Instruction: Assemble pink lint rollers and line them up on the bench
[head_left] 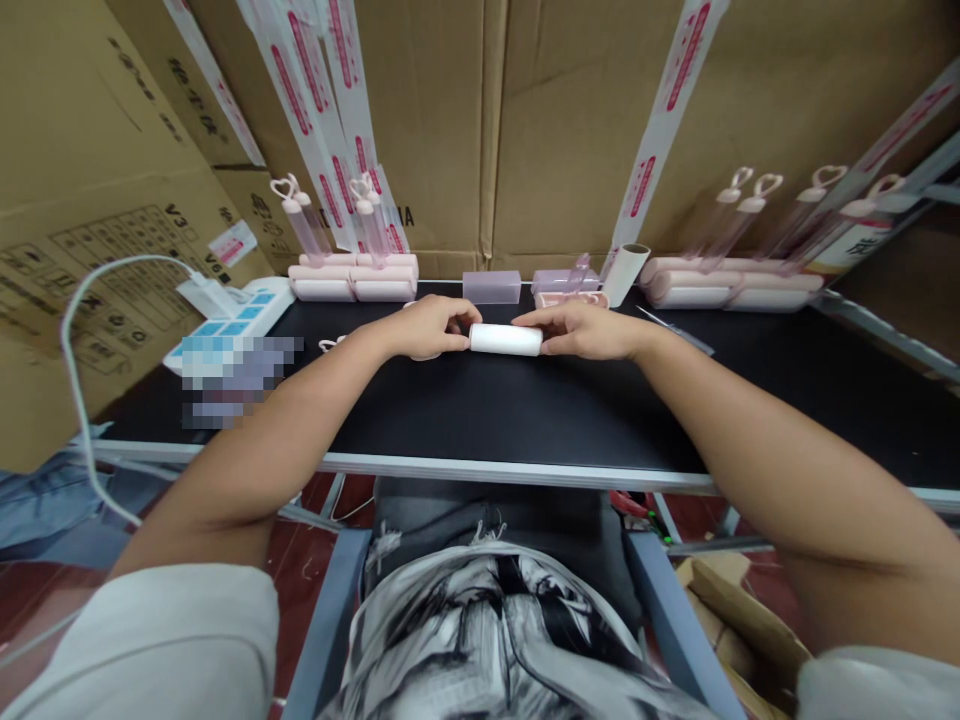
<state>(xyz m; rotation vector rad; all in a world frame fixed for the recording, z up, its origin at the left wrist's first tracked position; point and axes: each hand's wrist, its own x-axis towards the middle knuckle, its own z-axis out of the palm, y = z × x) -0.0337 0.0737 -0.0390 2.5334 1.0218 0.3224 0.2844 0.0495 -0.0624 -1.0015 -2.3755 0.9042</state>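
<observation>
A white lint-roller sheet roll (506,340) lies sideways between my two hands, just above or on the black table (510,410). My left hand (436,328) pinches its left end with thumb and fingers. At the opposite end, the thumb and fingers of my right hand (585,330) close on the roll. Behind my right hand is a pink roller part (571,299), and beside that a white tube with an open end (627,275) stands tilted. Part of a pale pink piece (426,356) shows under my left hand.
Assembled lint rollers with heart-shaped hooks stand at the back left (352,278) and back right (735,284). Translucent lilac covers (491,287) lie along the back. A power strip (232,325) with a white cable is at left. Cardboard (435,120) walls the rear.
</observation>
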